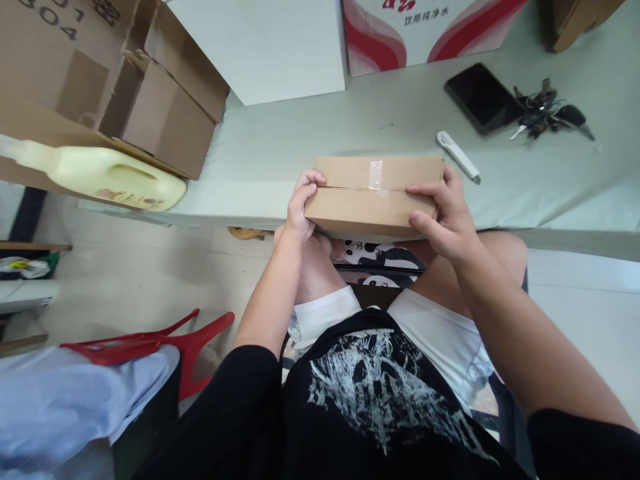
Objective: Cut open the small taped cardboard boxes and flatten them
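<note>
A small brown cardboard box [373, 193] rests on the near edge of the pale table [280, 153], its top flaps closed with a strip of clear tape across the seam. My left hand [301, 203] grips the box's left end, fingers curled over the top edge. My right hand [447, 213] holds the right end, thumb and fingers pressed on the top and front.
A white utility knife [457, 155] lies just right of the box. A black phone [483, 98] and keys [547, 115] sit further right. A yellow detergent bottle [100, 177] and open cartons [165, 100] stand at left. A red chair [165, 347] is on the floor.
</note>
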